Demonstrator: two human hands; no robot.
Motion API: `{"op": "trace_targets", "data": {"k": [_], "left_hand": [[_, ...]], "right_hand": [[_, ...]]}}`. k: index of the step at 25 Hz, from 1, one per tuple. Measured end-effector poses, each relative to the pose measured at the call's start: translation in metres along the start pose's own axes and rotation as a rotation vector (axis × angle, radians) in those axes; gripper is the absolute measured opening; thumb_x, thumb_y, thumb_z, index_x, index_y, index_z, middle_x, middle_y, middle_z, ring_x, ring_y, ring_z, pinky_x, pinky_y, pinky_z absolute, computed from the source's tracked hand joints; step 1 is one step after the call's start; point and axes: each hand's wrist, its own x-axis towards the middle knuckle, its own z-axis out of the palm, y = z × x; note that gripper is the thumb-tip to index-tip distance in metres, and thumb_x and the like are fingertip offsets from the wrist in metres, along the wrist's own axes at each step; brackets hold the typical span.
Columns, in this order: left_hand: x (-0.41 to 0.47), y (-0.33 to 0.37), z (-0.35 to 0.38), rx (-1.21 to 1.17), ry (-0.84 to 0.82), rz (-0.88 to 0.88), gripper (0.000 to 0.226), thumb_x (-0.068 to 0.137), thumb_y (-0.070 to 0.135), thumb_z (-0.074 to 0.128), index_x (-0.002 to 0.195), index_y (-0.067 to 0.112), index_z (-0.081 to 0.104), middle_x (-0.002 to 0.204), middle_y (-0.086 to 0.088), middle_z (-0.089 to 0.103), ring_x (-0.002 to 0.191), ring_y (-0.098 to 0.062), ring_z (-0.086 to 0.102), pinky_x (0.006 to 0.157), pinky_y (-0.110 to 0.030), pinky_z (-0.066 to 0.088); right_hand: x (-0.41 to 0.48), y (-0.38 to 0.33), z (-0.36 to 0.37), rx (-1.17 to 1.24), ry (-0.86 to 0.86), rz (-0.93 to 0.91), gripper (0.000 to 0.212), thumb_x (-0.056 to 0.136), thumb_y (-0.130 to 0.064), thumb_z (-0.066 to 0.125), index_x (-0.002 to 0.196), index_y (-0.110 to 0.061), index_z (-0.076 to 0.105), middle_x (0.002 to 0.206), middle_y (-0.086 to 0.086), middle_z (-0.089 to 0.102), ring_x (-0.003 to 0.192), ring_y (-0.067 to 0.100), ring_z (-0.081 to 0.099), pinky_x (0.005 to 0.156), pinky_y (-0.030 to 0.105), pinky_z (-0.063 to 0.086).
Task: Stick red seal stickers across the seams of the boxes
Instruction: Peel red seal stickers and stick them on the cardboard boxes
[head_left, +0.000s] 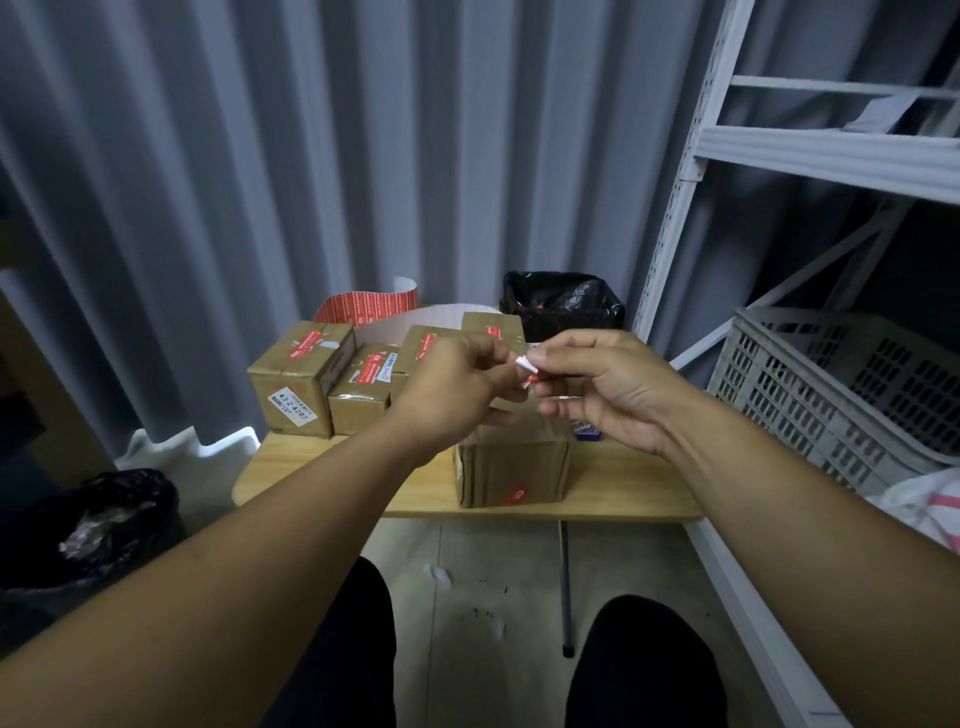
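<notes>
The sticker (526, 365), red with a white part at its upper end, is held in the air between the two hands, above the table and clear of every box. The left hand (457, 384) pinches the sticker's left side with curled fingertips. The right hand (608, 389) pinches its right side between thumb and forefinger, with the remaining fingers loosely curled below. The fingertips of both hands meet at the sticker, so most of it is hidden and only a small folded portion shows. Directly beneath the hands stands the front box (514, 467), a brown cardboard carton at the near edge of the table (322, 478). A red seal already sits low on its front face, and its top is largely hidden behind the hands. Behind and to the left, a row of boxes (332, 384) stands close together, each showing a red seal across its top. A strip of stickers (363, 306) curls upward behind that row, red face outward. A black bag (561, 304) sits behind the table at the right. A grey plastic crate (841, 384) rests on the lower level of a white metal rack (691, 156) at the right. Another black bag (88, 525) stands on the floor at the left. A grey ribbed wall (260, 156) fills the background.
</notes>
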Motion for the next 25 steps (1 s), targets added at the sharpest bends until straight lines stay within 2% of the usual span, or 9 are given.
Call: {"op": "trace_targets", "data": {"k": [2,4,7,11,14,17,21,25], "left_hand": [[0.001,0.005,0.002,0.010,0.018,0.006,0.015,0.099,0.008,0.061,0.102,-0.006,0.067,0.085,-0.016,0.068,0.076,-0.019,0.070,0.067,-0.035,0.064],[0.002,0.010,0.005,-0.029,0.026,-0.009,0.012,0.098,0.006,0.062,0.100,-0.005,0.068,0.078,-0.014,0.065,0.069,-0.017,0.066,0.070,-0.039,0.064],[0.007,0.014,0.006,-0.151,-0.006,-0.073,0.012,0.098,0.001,0.060,0.098,-0.002,0.071,0.083,-0.018,0.065,0.077,-0.022,0.066,0.076,-0.042,0.064],[0.026,0.016,0.001,-0.343,-0.065,-0.205,0.022,0.095,-0.004,0.051,0.108,-0.005,0.069,0.096,-0.024,0.065,0.092,-0.033,0.067,0.077,-0.043,0.064],[0.052,0.013,-0.002,-0.340,-0.025,-0.230,0.025,0.092,-0.006,0.056,0.115,-0.006,0.067,0.100,-0.024,0.068,0.088,-0.028,0.068,0.071,-0.039,0.063],[0.090,0.010,-0.010,-0.346,0.031,-0.227,0.021,0.093,-0.006,0.057,0.110,-0.003,0.068,0.099,-0.022,0.068,0.085,-0.026,0.068,0.070,-0.037,0.062],[0.149,0.004,-0.034,-0.300,0.169,-0.234,0.016,0.094,-0.006,0.055,0.101,0.005,0.065,0.092,-0.012,0.063,0.080,-0.023,0.064,0.069,-0.040,0.064],[0.205,-0.018,-0.057,-0.157,0.269,-0.284,0.017,0.095,-0.003,0.056,0.109,0.003,0.064,0.099,-0.014,0.063,0.085,-0.023,0.063,0.070,-0.036,0.063]], "right_hand": [[-0.003,-0.003,-0.003,-0.008,-0.021,-0.002,0.023,0.065,-0.009,0.082,0.084,-0.006,0.070,0.083,0.013,0.071,0.071,0.018,0.066,0.065,0.030,0.059],[-0.002,-0.006,-0.003,-0.037,-0.017,-0.018,0.020,0.069,-0.002,0.081,0.084,-0.006,0.068,0.076,0.010,0.070,0.069,0.017,0.068,0.063,0.029,0.059],[0.005,-0.010,-0.004,-0.071,0.011,-0.023,0.015,0.080,0.008,0.074,0.083,-0.005,0.066,0.071,0.008,0.069,0.062,0.016,0.068,0.062,0.028,0.058],[0.027,-0.015,-0.007,-0.108,0.114,-0.043,0.018,0.082,0.010,0.072,0.078,-0.006,0.065,0.075,0.013,0.068,0.057,0.015,0.063,0.058,0.028,0.056],[0.057,-0.016,-0.011,-0.238,0.239,-0.095,0.019,0.081,0.010,0.070,0.074,-0.006,0.065,0.071,0.012,0.063,0.058,0.016,0.060,0.055,0.028,0.054],[0.097,-0.020,-0.022,-0.377,0.351,-0.115,0.018,0.083,0.007,0.066,0.072,-0.007,0.065,0.067,0.011,0.064,0.060,0.020,0.062,0.054,0.029,0.056],[0.161,-0.034,-0.053,-0.308,0.521,-0.090,0.018,0.090,0.003,0.061,0.078,-0.007,0.071,0.072,0.010,0.070,0.059,0.017,0.063,0.058,0.028,0.058],[0.230,-0.037,-0.087,-0.307,0.655,-0.053,0.021,0.092,0.008,0.057,0.085,-0.004,0.073,0.085,0.012,0.069,0.068,0.017,0.067,0.066,0.028,0.063]]}}
